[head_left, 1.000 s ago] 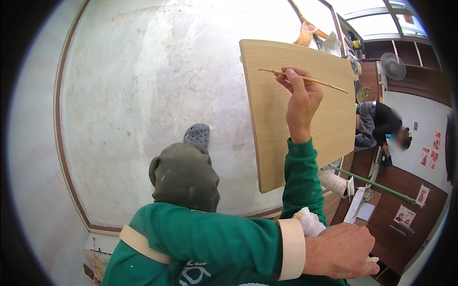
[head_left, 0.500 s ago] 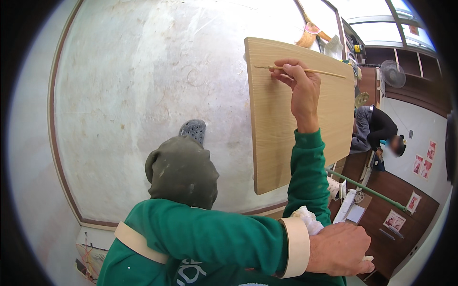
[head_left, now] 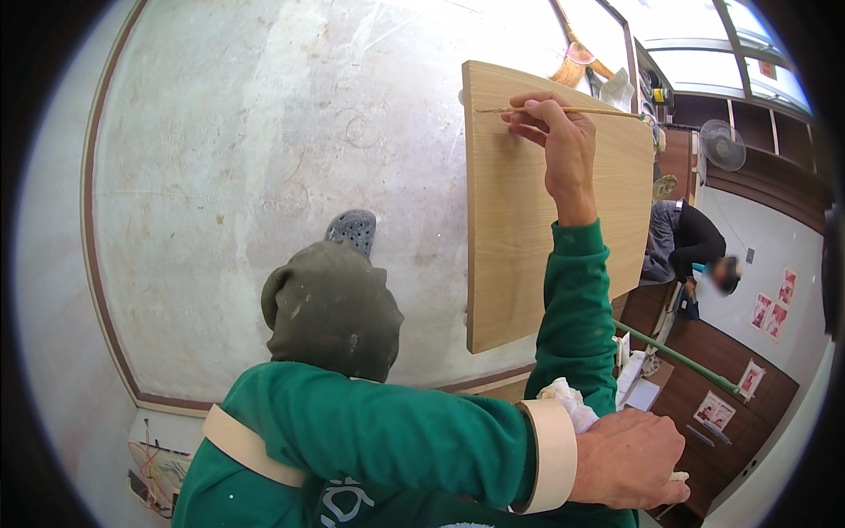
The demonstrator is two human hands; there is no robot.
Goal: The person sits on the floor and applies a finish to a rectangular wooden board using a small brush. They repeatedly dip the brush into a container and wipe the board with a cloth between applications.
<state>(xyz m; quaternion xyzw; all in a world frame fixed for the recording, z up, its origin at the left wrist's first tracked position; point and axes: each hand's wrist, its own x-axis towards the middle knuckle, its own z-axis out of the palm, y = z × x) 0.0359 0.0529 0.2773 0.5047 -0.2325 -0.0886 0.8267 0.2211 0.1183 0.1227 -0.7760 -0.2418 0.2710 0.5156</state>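
My right hand (head_left: 553,132) pinches a thin wooden stick, perhaps a slender brush (head_left: 603,112), over the upper left part of a light wood-grain board (head_left: 554,251), its tip close to the board's left edge. Whether the tip touches cannot be told. My left hand (head_left: 629,458) lies at lower right across my right forearm, fingers curled round something mostly hidden, with a small pale bit poking out. A white crumpled cloth or tissue (head_left: 572,403) is beside that wrist. A wide cream band (head_left: 554,458) circles my left wrist, and another is round my upper arm.
My olive-clad knee (head_left: 330,312) and grey clog (head_left: 350,231) are over a pale, scuffed surface (head_left: 220,176). A straw broom (head_left: 576,62) leans beyond the board. A crouched person in black (head_left: 695,238), a fan (head_left: 722,143) and a green pole (head_left: 678,356) are at right.
My right hand and the stick have moved up toward the board's upper left corner. The view has shifted slightly. My left hand keeps its curled grip.
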